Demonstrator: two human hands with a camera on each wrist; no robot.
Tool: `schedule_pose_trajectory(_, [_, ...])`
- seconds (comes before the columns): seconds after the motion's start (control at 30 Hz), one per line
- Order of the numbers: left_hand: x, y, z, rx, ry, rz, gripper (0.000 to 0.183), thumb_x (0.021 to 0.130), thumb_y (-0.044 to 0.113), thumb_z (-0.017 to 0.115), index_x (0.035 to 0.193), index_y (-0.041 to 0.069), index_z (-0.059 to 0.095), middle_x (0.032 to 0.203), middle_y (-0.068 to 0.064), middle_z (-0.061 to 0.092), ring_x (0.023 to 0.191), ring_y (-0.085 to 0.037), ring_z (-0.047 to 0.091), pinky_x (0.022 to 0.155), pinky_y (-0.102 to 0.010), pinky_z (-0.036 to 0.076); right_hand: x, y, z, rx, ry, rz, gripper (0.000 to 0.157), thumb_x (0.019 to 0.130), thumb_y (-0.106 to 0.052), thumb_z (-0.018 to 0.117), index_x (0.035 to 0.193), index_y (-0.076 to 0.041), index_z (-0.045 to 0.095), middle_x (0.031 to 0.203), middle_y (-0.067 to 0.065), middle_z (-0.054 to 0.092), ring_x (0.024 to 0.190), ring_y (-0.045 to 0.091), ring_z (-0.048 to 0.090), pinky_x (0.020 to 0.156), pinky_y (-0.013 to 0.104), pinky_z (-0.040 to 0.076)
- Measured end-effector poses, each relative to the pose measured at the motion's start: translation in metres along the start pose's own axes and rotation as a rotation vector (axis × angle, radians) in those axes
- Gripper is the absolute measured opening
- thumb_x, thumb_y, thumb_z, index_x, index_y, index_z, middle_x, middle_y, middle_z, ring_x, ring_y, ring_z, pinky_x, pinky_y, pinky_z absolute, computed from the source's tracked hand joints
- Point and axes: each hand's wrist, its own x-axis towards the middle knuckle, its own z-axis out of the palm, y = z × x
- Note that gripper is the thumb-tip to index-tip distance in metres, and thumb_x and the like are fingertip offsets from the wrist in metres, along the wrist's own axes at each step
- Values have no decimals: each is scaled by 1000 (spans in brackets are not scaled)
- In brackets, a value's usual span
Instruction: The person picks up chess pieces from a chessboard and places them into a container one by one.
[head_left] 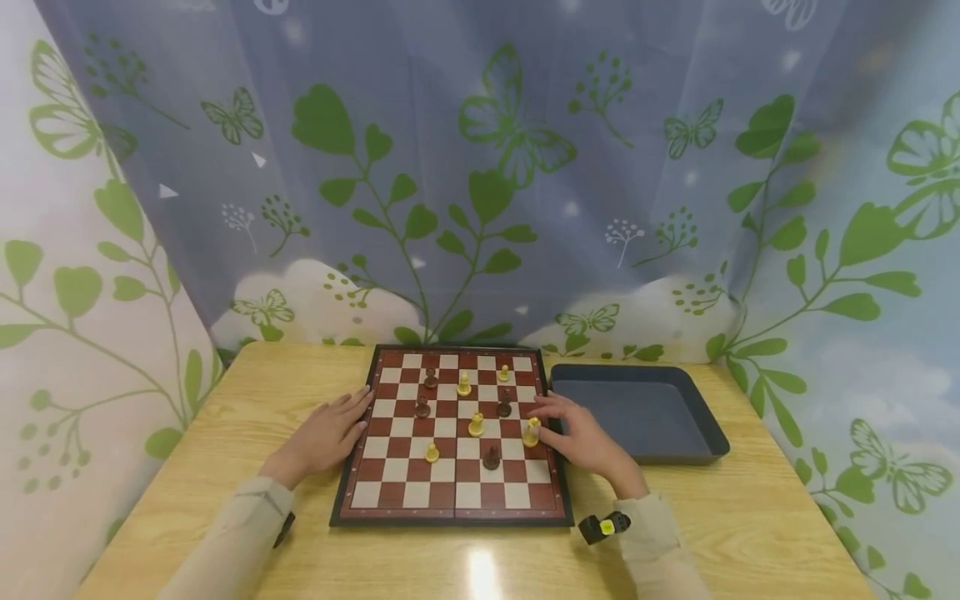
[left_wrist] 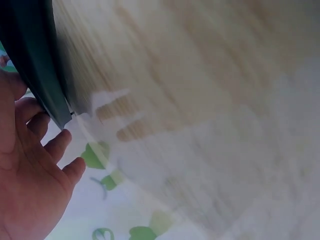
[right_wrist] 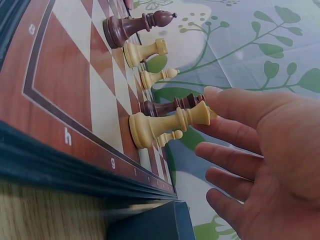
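On a wooden table (head_left: 390, 562), a folding chessboard (head_left: 453, 442) meets a left hand (head_left: 324, 435) with fingers extended, likely steadying its left edge, as the right hand (head_left: 585, 437) pinches a yellow crowned chess piece (right_wrist: 162, 126) by its head, seemingly for control, toward the board's right side.

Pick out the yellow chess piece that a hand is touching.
The tall yellow piece with the flared, crown-like top, near the right edge of the board: the right hand pinches its top, while the other yellow pieces stand untouched.

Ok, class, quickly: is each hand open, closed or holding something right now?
Left hand: open, touching the chessboard.
Right hand: holding a yellow chess piece by its top.
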Motion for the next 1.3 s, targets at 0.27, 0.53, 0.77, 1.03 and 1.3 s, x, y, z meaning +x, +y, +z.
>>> schedule_pose_trajectory(0.27, [0,2,-4,12,7,-9,51,108,19,48,153,-3,42,159,-20,40,145,-50,34,115,-70,28,2,1,3,-22,28,-28,23,98,-13,68,117,0,73,147,25,53,149,48,29,116,71,25])
schedule_pose_trajectory(0.53, [0,-1,-3,4,6,-33,51,108,20,46,154,-2,40,160,-20,37,146,-51,33,115,-72,26,5,1,7,-20,51,-41,22,97,-12,70,115,-1,73,145,23,56,149,47,30,115,70,27])
schedule_pose_trajectory(0.77, [2,-2,0,-5,9,-36,51,109,21,44,155,-1,40,161,-19,37,146,-50,33,115,-72,25,5,1,7,-25,47,-27,22,97,-12,70,115,0,73,145,23,56,149,46,30,116,69,28])
schedule_pose_trajectory(1.03, [4,-4,6,3,-14,-41,51,109,20,42,155,-1,38,163,-19,34,147,-49,33,115,-72,25,5,0,6,-57,52,-20,20,96,-11,71,113,-1,74,143,23,57,148,48,31,116,69,27])
schedule_pose_trajectory(1.3, [1,-2,6,10,-25,-45,50,109,18,42,155,-2,39,163,-19,33,146,-50,33,115,-71,26,5,-1,6,-48,31,-2,21,98,-14,70,115,-2,74,145,22,56,149,46,30,117,69,26])
